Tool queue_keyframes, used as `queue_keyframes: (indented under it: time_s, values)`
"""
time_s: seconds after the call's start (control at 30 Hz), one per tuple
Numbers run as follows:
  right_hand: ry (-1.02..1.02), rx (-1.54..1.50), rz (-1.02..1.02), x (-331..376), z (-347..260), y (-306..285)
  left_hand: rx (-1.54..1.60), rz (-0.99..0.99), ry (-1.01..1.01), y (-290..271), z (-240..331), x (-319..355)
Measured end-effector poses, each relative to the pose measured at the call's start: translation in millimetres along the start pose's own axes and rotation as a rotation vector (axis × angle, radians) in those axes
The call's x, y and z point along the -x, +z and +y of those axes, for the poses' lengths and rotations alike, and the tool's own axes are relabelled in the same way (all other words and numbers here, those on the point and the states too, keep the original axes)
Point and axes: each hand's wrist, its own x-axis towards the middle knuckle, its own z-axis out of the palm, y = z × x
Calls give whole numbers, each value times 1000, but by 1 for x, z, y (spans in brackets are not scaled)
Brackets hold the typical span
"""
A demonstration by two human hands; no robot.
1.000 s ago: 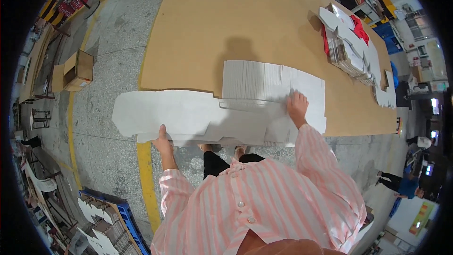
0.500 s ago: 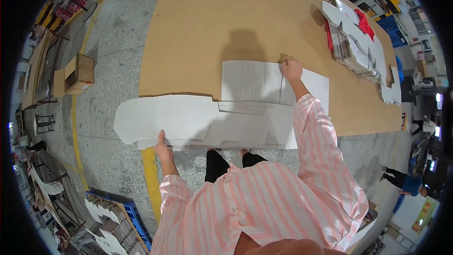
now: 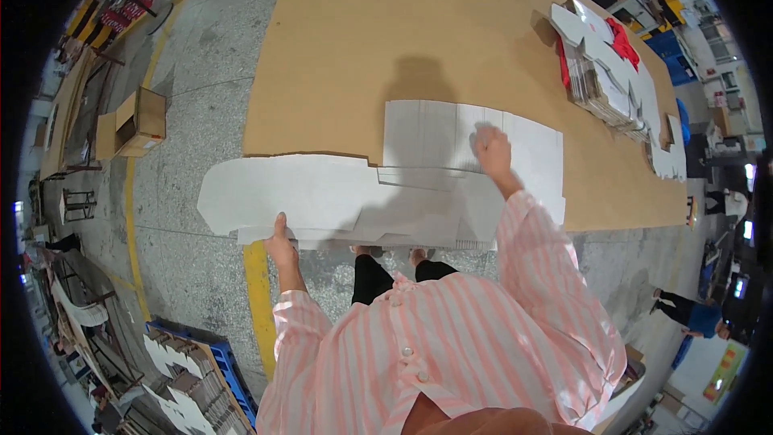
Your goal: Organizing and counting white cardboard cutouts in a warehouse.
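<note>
Flat white die-cut cardboard blanks [image 3: 306,193] lie in front of me, several layered together along the near edge of a large brown board. A scored white panel [image 3: 419,133] extends away from me at their right part. My left hand [image 3: 282,246] grips the near left edge of the blanks, thumb on top and fingers hidden underneath. Over the scored panel, my right hand [image 3: 493,151] is curled like a loose fist, with nothing showing in it. Whether it touches the panel is hard to tell.
The brown board [image 3: 338,56] spreads away from me. A stack of white blanks [image 3: 604,64] with red cloth sits on its right. Left on the floor stands an open carton [image 3: 141,122]. More cardboard pieces [image 3: 189,374] lie on a blue pallet [image 3: 233,374] at lower left.
My right hand has left the panel's far edge and come nearer to me, over its surface. My left hand keeps its grip on the blanks.
</note>
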Motion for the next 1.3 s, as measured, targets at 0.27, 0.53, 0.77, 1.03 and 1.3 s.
queue_keyframes:
  time_s: [0.27, 0.53, 0.77, 1.03, 1.3]
  values:
    - [-70, 177, -145, 102, -38, 0, -635, -228, 511, 50, 76, 71]
    - [78, -458, -151, 108, 10, 63, -792, -844, 1363, 116, 143, 169]
    - [-74, 266, -105, 108, -9, 8, -136, -253, 3, 52, 70, 85]
    - [-72, 191, -206, 103, -22, 5, 274, 101, -318, -17, -34, -15]
    - [-77, 262, -202, 103, -13, 12, 154, -3, -81, -5, -16, -1]
